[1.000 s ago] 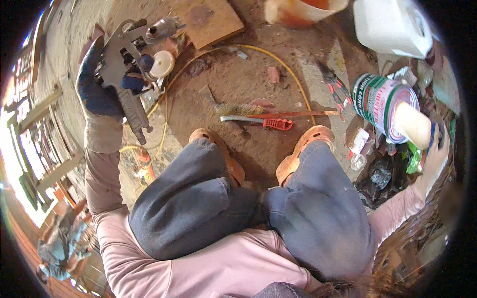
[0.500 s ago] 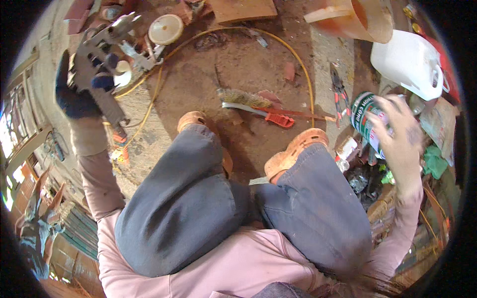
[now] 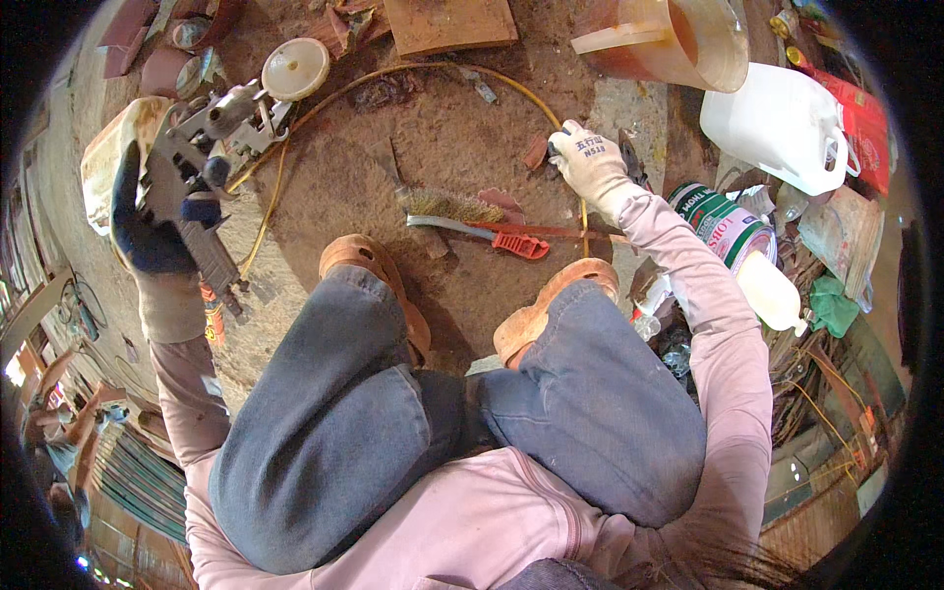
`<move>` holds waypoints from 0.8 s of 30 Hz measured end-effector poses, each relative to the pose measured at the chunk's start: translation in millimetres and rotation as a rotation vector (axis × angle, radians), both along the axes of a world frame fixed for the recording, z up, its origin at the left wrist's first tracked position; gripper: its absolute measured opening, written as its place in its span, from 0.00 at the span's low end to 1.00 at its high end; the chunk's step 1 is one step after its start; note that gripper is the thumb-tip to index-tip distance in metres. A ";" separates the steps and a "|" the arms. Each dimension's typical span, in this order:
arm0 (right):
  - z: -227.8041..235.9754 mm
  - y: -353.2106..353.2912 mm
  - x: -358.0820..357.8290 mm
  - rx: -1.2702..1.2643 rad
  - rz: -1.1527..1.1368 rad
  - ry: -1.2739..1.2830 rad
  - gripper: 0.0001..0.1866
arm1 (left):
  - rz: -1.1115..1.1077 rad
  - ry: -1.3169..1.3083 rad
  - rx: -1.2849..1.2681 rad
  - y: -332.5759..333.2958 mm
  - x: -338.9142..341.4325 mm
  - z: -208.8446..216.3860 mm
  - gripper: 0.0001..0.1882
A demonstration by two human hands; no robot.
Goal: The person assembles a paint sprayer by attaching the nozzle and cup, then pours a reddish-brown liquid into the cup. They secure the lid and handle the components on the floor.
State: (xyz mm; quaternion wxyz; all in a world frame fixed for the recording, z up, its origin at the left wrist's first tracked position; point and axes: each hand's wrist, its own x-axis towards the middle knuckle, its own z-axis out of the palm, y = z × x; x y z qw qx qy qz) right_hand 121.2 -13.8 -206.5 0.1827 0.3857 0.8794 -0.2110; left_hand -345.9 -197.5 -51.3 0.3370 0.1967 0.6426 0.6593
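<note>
Head view: my gloved left hand (image 3: 155,234) clasps a grey metal part (image 3: 177,185), fingers wrapped round it.
Part sits out to my left, above the ground. Gloved right hand (image 3: 595,162) by the yellow hose (image 3: 584,216), fingers curled; cannot tell whether they pinch anything. Red-handled tool (image 3: 519,244) lies between my hands and shoes; green-and-white tin (image 3: 723,221) near right forearm, white jug (image 3: 767,123) beyond.

A long-sleeved top (image 3: 472,526) of pale pink is worn, its front marked by a darker pink seam or zip. The legs are covered by faded blue-grey trousers (image 3: 324,423), and orange-brown clogs (image 3: 379,285) are worn. The left hand (image 3: 159,221) is clad in a glove with navy coating and cream cuff; the right hand (image 3: 594,165) by a cream glove, dark lettering printed across its back.
</note>
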 end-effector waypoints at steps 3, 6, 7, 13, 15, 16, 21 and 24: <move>8.3 2.5 8.4 -0.025 -0.034 0.088 0.11 | -0.082 -0.671 0.032 19.0 4.1 -3.9 0.24; 27.0 3.0 14.3 -0.171 -0.252 0.242 0.13 | -0.125 -0.703 -0.089 32.1 19.4 -12.6 0.26; 36.9 2.4 13.2 -0.290 -0.364 0.251 0.15 | -0.259 -0.764 -0.067 33.4 27.4 -13.9 0.28; 119.7 -1.4 -29.8 -0.830 -0.752 0.706 0.15 | -0.310 -0.805 0.010 55.9 72.3 -14.8 0.21; 152.1 2.8 -46.5 -0.846 -0.757 0.771 0.13 | -0.469 -1.040 -0.050 67.2 77.8 -6.3 0.26; 166.5 4.9 -55.8 -0.793 -0.758 0.823 0.12 | -0.494 -1.096 -0.052 73.1 82.0 -2.2 0.29; 211.0 23.1 -106.8 -0.484 -0.419 1.292 0.09 | -0.267 -0.881 -0.119 95.7 94.4 23.8 0.31; 219.8 38.7 -126.8 0.012 -0.048 1.350 0.09 | -0.553 -0.946 0.142 95.9 98.4 40.5 0.31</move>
